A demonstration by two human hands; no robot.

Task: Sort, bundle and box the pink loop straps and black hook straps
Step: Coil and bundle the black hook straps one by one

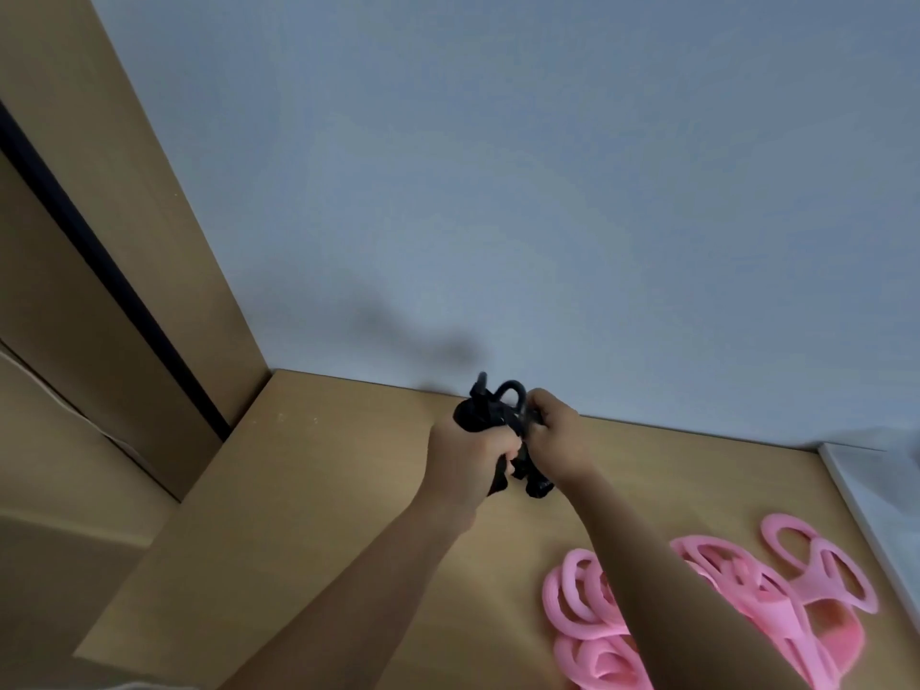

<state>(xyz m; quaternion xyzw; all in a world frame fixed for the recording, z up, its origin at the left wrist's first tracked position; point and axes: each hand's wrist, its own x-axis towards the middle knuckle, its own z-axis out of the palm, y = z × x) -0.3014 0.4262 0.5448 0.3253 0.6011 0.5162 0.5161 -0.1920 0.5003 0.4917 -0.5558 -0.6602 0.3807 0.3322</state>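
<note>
Both hands are raised over the far part of the wooden table [298,490], close to the wall. My left hand [468,458] grips a bunch of black hook straps [493,415], and my right hand [560,443] holds the same bunch from the right side. Black loops stick up above my fingers and strap ends hang below between the hands. A pile of pink loop straps [737,595] lies on the table at the lower right, partly hidden by my right forearm.
A pale blue wall [498,191] rises right behind the table. A wooden side panel [124,216] with a dark strip stands at the left. A white edge of some object [866,495] lies at the far right.
</note>
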